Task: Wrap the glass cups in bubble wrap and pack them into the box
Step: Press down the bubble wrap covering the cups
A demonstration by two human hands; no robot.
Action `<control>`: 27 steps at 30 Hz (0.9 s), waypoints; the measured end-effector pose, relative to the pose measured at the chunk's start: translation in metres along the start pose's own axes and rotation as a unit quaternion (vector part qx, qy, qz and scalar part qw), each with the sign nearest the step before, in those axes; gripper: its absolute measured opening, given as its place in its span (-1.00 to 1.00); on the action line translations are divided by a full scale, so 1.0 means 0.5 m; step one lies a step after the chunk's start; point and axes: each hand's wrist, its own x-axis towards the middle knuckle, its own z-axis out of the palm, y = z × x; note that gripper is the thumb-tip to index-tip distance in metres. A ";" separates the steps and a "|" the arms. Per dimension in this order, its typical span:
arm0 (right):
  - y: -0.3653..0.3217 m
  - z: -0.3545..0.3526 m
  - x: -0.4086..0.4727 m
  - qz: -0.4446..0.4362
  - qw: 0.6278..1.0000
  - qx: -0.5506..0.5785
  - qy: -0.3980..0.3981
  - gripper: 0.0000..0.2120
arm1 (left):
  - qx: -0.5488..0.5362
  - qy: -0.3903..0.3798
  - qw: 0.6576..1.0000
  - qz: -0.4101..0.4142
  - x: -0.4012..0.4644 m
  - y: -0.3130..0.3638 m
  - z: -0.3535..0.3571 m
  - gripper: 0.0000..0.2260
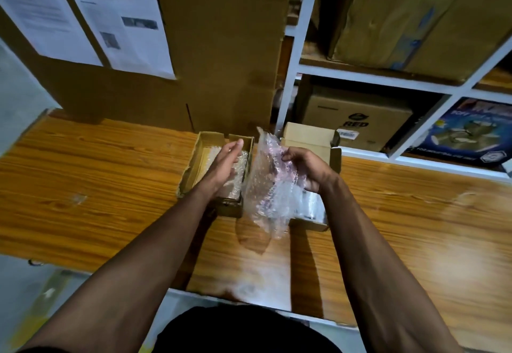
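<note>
Setting, largest first: tall brown cartons [221,48] stand against the wall at the back of the table [97,186], printed sheets [83,15] taped to them. A white shelving unit [299,70] to the right holds more cartons and a dark blue printed box [471,131]. The table is orange-brown wood grain, glossy enough to show a blurred reflection near its front edge.

Two small cardboard boxes sit side by side mid-table. The left box [191,164] is open and already lined or filled with bubble-wrapped contents [235,183]; whether a glass cup is inside that wrap cannot be told. The right box [310,136] has its lid flap up; something shiny lies at its near end under the wrist (glass or tape, unclear).

Left hand [224,164]: fingers straight and together, palm angled over the left box, holding nothing. Judgement: it is pressing or settling the wrapped bundle so it sits snug, or steadying the box.

Right hand [304,170]: grip curled, fingers and thumb pinching a loose sheet of bubble wrap [266,186], which hangs upright between the two boxes, its lower edge trailing toward the table. Judgement: held up clear so it can be spread for the next cup. No bare glass cup is plainly visible
</note>
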 end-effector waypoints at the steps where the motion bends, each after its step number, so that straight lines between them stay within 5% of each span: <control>1: -0.003 -0.005 -0.008 0.004 1.000 0.003 -0.009 -0.53 | -0.015 -0.026 1.000 -0.005 -0.004 0.003 0.010 -0.34; 4: -0.007 -0.022 -0.030 0.009 0.999 0.004 -0.044 -0.58 | -0.068 -0.131 0.989 -0.025 -0.010 0.003 0.042 -0.20; 8: -0.015 -0.058 -0.055 -0.008 0.997 -0.046 -0.060 -0.59 | -0.117 -0.201 0.971 -0.052 -0.024 -0.004 0.080 -0.36; 12: -0.016 -0.112 -0.097 -0.067 0.989 -0.115 0.057 -0.60 | -0.163 -0.189 0.966 -0.070 -0.031 -0.002 0.104 -0.53; 17: 0.031 -0.171 -0.145 -0.105 0.985 0.030 0.133 -0.54 | -0.138 -0.231 0.954 -0.130 -0.040 -0.015 0.130 -0.48; 22: 0.069 -0.229 -0.170 -0.126 0.965 0.035 0.229 -0.44 | -0.067 -0.108 0.986 -0.106 -0.026 -0.041 0.167 -0.60; 27: 0.096 -0.275 -0.178 -0.096 0.919 -0.102 0.369 -0.64 | 0.015 -0.003 0.998 -0.066 0.009 -0.061 0.179 -0.70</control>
